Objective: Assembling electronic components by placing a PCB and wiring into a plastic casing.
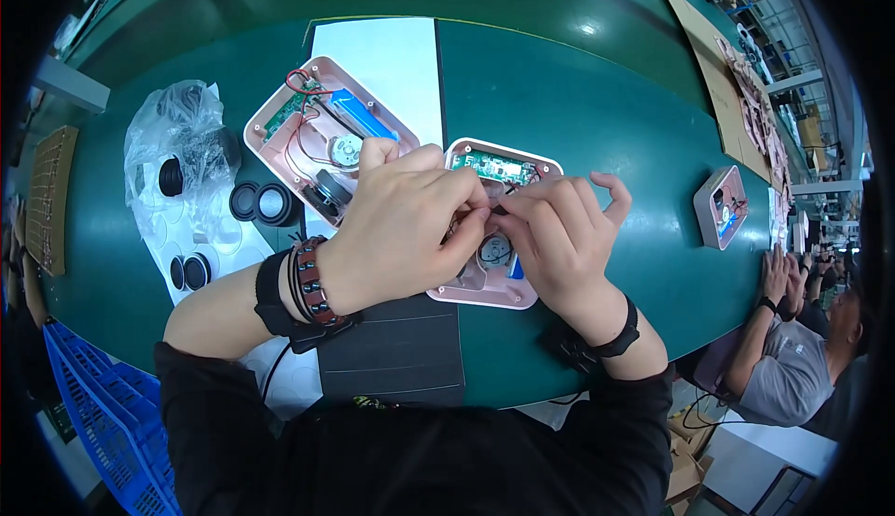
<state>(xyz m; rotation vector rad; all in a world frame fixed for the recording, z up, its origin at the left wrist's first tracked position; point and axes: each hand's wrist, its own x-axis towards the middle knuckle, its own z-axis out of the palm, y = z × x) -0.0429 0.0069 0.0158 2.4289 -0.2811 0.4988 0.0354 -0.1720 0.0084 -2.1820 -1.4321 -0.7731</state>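
My left hand (401, 222) and my right hand (564, 241) meet fingertip to fingertip above a pink plastic housing (485, 299). Both are closed in a pinch. A small dark piece shows at the right fingertips, perhaps a wire end or connector; what the left fingers grip is hidden. Inside this housing are a green circuit board (499, 167), a round silver motor (495, 250) and part of a blue battery (516, 267). A second pink housing (258, 134) lies tilted behind my left hand, holding a blue battery (364, 113), red and black wires and another motor (345, 151).
Left of my forearm are black round parts (275, 205) and a clear plastic bag (177, 143). A blue crate (103, 413) stands at the lower left. Another pink housing (720, 206) sits to the right, near a co-worker (788, 367). Cardboard (704, 68) lies at the far right.
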